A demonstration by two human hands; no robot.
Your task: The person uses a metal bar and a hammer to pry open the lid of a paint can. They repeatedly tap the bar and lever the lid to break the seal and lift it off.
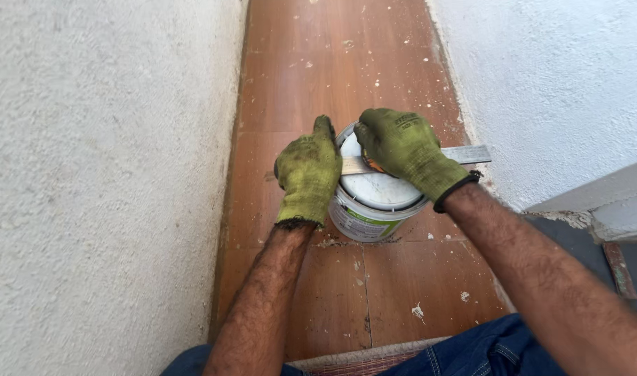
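one container in view: a white paint bucket (371, 209) with a green and white label on its side, standing upright on the brown tiled floor (297, 83) in a narrow strip between two rough white walls. its lid (381, 188) is on, white and flat, so what is inside cannot be seen. some white crumbs and dried splatter sit on the tiles around its base and further along the strip.

left hand (308, 174), in a dirty yellow-green glove, is pressed flat against the left side of the bucket, fingers together and curled around the rim, thumb side toward the lid. it grips the bucket wall, not the lid top.

right hand (405, 150), same kind of glove with a black cuff, sits over the far edge of the lid, fingers closed around a flat metal blade (464, 154). the blade lies across the lid, one end sticking out right past the wrist, the other end reaching left toward the left glove. a bit of orange shows under the right fingers; cannot tell what it is.

blue jeans (485, 351) at the bottom edge; a grey step (610, 209) on the right.
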